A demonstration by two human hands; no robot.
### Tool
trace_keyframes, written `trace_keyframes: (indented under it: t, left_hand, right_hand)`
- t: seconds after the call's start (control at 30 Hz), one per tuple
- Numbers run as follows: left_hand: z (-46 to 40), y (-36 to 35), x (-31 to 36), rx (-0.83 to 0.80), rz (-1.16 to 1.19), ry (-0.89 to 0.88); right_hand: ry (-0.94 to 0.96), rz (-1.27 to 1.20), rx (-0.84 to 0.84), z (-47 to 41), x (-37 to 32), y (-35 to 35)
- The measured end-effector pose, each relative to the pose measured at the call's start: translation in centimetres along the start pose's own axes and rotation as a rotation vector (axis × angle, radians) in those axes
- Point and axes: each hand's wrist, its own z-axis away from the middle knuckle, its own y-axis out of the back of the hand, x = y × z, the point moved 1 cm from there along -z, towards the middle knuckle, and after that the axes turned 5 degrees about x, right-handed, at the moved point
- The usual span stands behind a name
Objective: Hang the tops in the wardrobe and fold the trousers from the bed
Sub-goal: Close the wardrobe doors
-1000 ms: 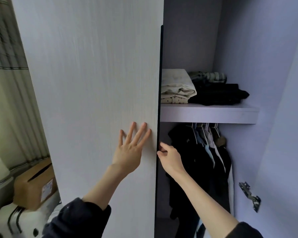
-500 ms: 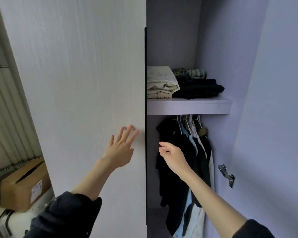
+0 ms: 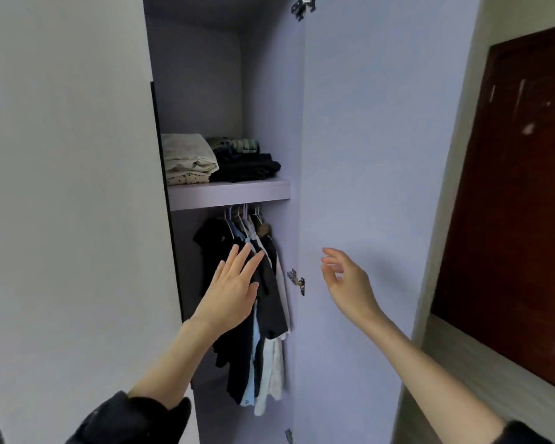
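The wardrobe stands open in front of me, its shelf (image 3: 228,193) at mid height. Several tops (image 3: 263,315) in black, pale blue and white hang on hangers from the rail under that shelf. Folded clothes lie on the shelf: a cream pile (image 3: 188,158) at the left and a dark pile (image 3: 247,166) beside it. My left hand (image 3: 229,293) is held flat with straight fingers in front of the hanging tops, holding nothing. My right hand (image 3: 346,280) hovers with loosely curved fingers before the inside of the open right door (image 3: 366,155), empty.
The shut left wardrobe door (image 3: 71,187) fills the left side. A metal hinge (image 3: 297,282) sits on the right door's inner edge, another at the top (image 3: 303,4). A dark red panel (image 3: 513,203) is on the wall at the right.
My view has swung right. My left hand left the left door and moved in front of the hanging tops. My right hand moved right, away from the door edge, toward the open right door.
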Motion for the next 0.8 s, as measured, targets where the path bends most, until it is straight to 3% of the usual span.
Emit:
trace_keyframes:
  t: [0.17,0.23,0.4,0.6,0.8]
  left_hand:
    - [-0.9,-1.7,7.3,0.010,0.039,-0.116]
    - [-1.5,-2.3,9.5,0.013,0.049,-0.134]
    - [-2.9,-3.4,13.4,0.026,0.034,-0.153]
    - [-3.4,-3.3,15.3,0.111,0.014,-0.135]
    - [-2.0,-2.4,14.0,0.221,-0.026,0.002]
  right_hand:
    - [0.087,0.211,0.364,-0.1,1.6,8.0]
    - [0.014,0.256,0.442,-0.9,2.5,10.5]
    - [-0.185,0.056,0.177,-3.1,4.9,12.8]
    - [-0.202,-0.328,0.062,-2.8,5.2,14.5]
    - [-0.057,-0.407,-0.223,-1.5,1.8,10.3]
